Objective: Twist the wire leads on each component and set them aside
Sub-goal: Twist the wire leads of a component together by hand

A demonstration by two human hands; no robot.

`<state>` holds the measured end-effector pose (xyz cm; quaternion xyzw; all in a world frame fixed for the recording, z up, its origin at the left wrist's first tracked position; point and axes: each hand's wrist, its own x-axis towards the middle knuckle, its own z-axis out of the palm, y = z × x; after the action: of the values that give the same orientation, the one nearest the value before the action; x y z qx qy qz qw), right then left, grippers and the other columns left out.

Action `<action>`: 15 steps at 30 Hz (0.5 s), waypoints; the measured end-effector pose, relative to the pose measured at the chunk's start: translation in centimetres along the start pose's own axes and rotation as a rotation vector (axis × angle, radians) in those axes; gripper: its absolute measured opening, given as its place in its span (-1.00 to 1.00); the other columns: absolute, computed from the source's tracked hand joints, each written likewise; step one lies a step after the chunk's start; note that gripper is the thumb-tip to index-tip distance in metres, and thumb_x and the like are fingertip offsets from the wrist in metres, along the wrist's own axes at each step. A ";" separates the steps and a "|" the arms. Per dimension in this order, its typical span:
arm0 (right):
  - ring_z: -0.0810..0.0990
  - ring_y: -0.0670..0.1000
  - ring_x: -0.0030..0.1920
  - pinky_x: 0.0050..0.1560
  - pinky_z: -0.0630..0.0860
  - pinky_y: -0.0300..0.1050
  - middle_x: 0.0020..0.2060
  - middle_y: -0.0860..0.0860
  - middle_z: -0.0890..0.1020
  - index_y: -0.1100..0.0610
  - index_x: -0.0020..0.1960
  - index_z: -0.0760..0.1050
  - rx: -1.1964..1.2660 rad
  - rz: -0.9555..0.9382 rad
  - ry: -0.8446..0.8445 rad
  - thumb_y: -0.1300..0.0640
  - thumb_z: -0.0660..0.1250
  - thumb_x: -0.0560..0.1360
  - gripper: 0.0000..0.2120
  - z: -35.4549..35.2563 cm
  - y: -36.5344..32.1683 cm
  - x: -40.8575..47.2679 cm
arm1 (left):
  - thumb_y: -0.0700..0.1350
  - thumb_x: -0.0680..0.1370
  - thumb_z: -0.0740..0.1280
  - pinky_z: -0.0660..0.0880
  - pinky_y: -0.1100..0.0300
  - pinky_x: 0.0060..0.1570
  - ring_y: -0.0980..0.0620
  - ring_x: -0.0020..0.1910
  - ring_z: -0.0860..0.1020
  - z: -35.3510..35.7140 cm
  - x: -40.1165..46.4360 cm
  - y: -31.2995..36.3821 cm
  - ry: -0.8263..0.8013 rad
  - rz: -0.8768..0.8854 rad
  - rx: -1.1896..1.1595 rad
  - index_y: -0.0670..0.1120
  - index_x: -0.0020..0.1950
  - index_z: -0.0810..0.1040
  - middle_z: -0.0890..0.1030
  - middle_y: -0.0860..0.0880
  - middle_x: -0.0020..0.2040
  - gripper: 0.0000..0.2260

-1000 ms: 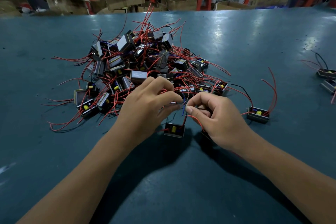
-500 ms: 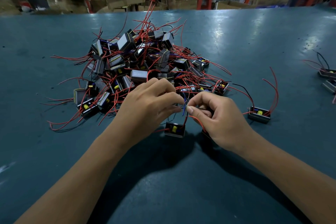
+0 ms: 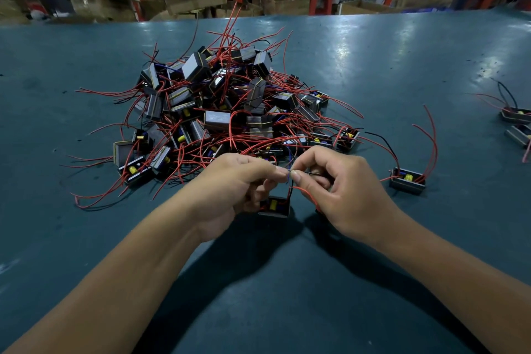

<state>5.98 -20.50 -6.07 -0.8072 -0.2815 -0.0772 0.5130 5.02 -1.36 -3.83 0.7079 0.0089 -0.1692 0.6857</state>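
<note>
Since the earlier frame both hands have drawn closer, fingertips now meeting. Left hand (image 3: 230, 190) and right hand (image 3: 342, 190) each pinch the wire leads (image 3: 290, 181) rising from a small black component (image 3: 274, 206), which sits on the green table (image 3: 287, 282) just in front of the pile (image 3: 227, 112). A lone component (image 3: 407, 181) lies to the pile's right.

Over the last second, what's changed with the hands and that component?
Little has changed: the left hand and right hand drew their fingertips together, still pinching the thin leads above the small component. The component, the pile and the lone component at right stayed put.
</note>
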 end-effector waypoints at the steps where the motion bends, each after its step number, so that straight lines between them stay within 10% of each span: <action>1: 0.34 -0.16 -0.52 -0.41 0.28 -0.43 -0.55 -0.18 0.39 0.07 -0.12 0.53 0.006 0.009 0.007 0.19 0.37 0.58 -0.90 0.0 0.0 0.0 | -0.12 0.54 0.41 0.24 0.19 -0.39 0.05 -0.42 0.32 -0.3 0.0 0.0 -0.003 0.021 0.046 -0.07 -0.28 0.62 0.45 0.01 -0.39 -0.81; 7: 0.31 -0.19 -0.54 -0.41 0.27 -0.45 -0.58 -0.20 0.39 0.07 -0.14 0.53 0.040 0.052 0.030 0.21 0.37 0.58 -0.87 -0.1 0.2 0.2 | -0.19 0.54 0.46 0.40 0.41 -0.24 0.20 -0.27 0.51 -1.9 -0.2 0.5 0.178 0.697 0.738 0.03 -0.04 0.64 0.58 0.18 -0.16 -0.88; 15: 0.30 -0.19 -0.53 -0.41 0.26 -0.44 -0.58 -0.23 0.38 0.12 -0.13 0.54 0.074 0.062 0.023 0.24 0.37 0.58 -0.88 -0.2 0.0 0.3 | -0.13 0.53 0.45 0.53 -0.07 -0.19 -0.06 -0.11 0.58 -1.5 0.0 0.1 0.265 1.031 1.040 -0.10 -0.09 0.72 0.60 0.01 -0.07 -0.93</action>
<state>6.25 -20.57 -5.89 -0.7950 -0.2533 -0.0599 0.5479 5.34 0.07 -3.70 0.8699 -0.3230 0.2784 0.2479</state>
